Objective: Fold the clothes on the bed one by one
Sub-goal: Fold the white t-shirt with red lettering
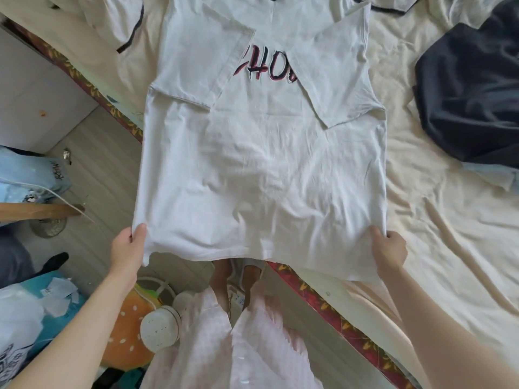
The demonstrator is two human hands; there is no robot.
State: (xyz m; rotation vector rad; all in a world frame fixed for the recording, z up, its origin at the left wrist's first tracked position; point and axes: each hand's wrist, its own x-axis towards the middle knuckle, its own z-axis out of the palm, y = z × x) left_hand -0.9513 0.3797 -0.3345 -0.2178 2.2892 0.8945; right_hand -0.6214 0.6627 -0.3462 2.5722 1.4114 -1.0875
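White cotton T-shirt with red-and-black lettering (261, 164), sleeves folded inward, spread over cream-sheeted bed (449, 220), hem overhanging bed edge at 6 o'clock. Left hand (127, 248) at 8 o'clock, right hand (389, 249) at 4 o'clock: each grip pinching a hem corner. Crumpled dark navy garment (471, 88) at 2 o'clock.

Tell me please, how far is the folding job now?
Done: both sleeves of the white T-shirt are folded inward over its front. In hand: the left hand and right hand grip its bottom corners. Left: the lengthwise fold, then the dark garment lying crumpled on the bed.
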